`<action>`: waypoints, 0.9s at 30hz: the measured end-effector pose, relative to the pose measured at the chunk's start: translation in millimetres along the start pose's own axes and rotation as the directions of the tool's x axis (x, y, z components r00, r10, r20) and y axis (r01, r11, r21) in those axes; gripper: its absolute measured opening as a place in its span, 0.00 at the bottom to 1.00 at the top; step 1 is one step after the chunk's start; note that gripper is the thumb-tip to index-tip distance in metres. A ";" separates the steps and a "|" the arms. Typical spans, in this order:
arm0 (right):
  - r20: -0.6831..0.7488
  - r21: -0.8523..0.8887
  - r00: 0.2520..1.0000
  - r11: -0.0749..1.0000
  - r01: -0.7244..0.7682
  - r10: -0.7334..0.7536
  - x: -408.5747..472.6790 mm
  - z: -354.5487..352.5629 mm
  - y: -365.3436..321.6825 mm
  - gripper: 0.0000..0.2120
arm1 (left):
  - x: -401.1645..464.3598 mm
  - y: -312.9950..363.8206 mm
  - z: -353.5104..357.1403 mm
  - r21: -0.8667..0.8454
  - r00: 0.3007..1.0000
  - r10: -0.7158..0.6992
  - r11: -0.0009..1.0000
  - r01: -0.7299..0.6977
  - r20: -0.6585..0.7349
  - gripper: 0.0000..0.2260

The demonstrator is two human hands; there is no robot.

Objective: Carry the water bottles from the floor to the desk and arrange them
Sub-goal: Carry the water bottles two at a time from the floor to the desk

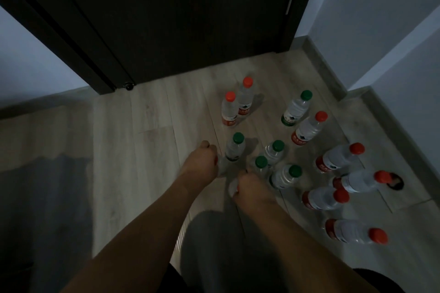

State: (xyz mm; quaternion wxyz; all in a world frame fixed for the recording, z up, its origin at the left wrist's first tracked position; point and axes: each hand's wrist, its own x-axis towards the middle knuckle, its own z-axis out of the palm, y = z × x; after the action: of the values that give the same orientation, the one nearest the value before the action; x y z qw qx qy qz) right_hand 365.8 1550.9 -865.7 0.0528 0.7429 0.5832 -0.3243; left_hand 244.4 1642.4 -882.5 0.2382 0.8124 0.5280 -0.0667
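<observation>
So this is the pick-up stage, right at the floor end of the job. The person is standing over a scatter of water bottles on the pale wood-look floor (147, 126), in the corner by a dark door (178, 18) and a grey-white wall (381, 30). No desk is showing anywhere in the view.

Both arms are reaching down. The left hand (202, 161) is curling round what looks like a clear bottle (222, 168); a bit of red is peeking out by the fingers, probably its cap. The right hand (252, 188) is doing much the same with another bottle (232, 187), red showing at its edge too. It's dim and blurry, so how firm either grip is can't really be told.

Everything else is sitting on the floor: four green-capped bottles just beyond the hands, the nearest one (234, 148) right beside the left hand, a pair of red-capped ones (238, 104) nearer the door, a green one (296, 108) and a red one (308, 128) side by side to the right, and four more red-capped ones (340, 157) trailing toward the wall.

Next move is probably lifting those two straight up without clipping the green caps crowding in close, then turning to find the desk. Plenty of trips left, judging by the pile.
</observation>
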 end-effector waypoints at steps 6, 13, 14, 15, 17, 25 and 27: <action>-0.010 0.045 0.999 0.998 -0.052 0.053 -89.7 -120.1 -29.2 0.14 | -68.2 50.5 -129.8 -0.041 0.999 -0.020 0.999 0.021 0.031 0.09; -0.052 0.061 0.996 0.996 -0.066 0.070 -230.9 -314.2 -84.8 0.16 | -166.7 143.4 -352.1 -0.044 0.999 -0.043 0.998 0.043 -0.007 0.10; -0.076 0.059 0.995 0.997 -0.058 0.062 -251.5 -342.9 -92.0 0.16 | -180.2 158.2 -384.8 -0.057 0.999 -0.040 0.998 0.039 -0.030 0.10; -0.098 0.055 0.994 0.997 -0.052 0.057 -272.5 -370.4 -98.4 0.17 | -194.0 172.4 -416.2 -0.072 0.998 -0.038 0.997 0.035 -0.050 0.11; -0.139 0.066 0.987 0.995 -0.069 0.078 -311.9 -420.1 -110.0 0.16 | -223.7 199.2 -473.6 -0.100 0.995 -0.042 0.994 0.033 -0.088 0.10; -0.278 0.177 0.954 0.982 -0.064 0.112 -395.3 -518.9 -120.6 0.11 | -287.5 272.6 -573.3 -0.171 0.983 -0.022 0.985 -0.010 -0.183 0.08; -0.280 0.191 0.949 0.977 -0.092 0.144 -407.0 -523.2 -112.1 0.08 | -291.1 286.1 -577.3 -0.161 0.985 -0.004 0.987 -0.024 -0.170 0.10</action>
State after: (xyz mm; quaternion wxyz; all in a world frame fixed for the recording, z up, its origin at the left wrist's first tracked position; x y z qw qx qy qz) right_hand 440.3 1486.3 -200.7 -0.0804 0.8179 0.5082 -0.2576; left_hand 290.1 1571.8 -180.5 0.2578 0.7957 0.5460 0.0473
